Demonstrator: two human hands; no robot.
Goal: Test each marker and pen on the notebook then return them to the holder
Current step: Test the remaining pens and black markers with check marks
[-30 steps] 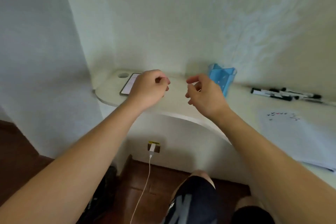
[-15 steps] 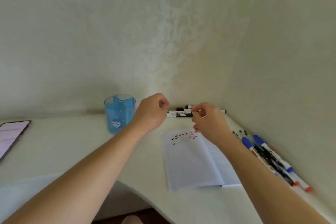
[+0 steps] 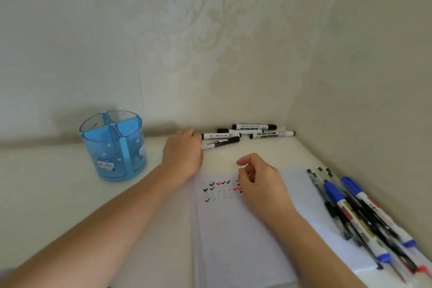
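Observation:
An open notebook [image 3: 236,236] lies on the white desk, with rows of small black, blue and red check marks [image 3: 219,190] near its top. The blue divided holder [image 3: 114,145] stands empty at the left. Several black-capped white markers [image 3: 247,133] lie against the back wall. My left hand [image 3: 184,153] reaches palm down to them, and its fingertips touch the near ends of two markers. My right hand [image 3: 259,182] hovers over the page's check marks with its fingers loosely curled, holding nothing.
Several blue, black and red pens and markers [image 3: 364,213] lie in a bundle along the right wall, partly on the notebook's right page. Walls close the desk [image 3: 58,182] at the back and right, meeting in a corner behind the markers.
The view swung right and closer to the desk corner. My left hand went forward to the black markers, and my right hand dropped lower over the notebook.

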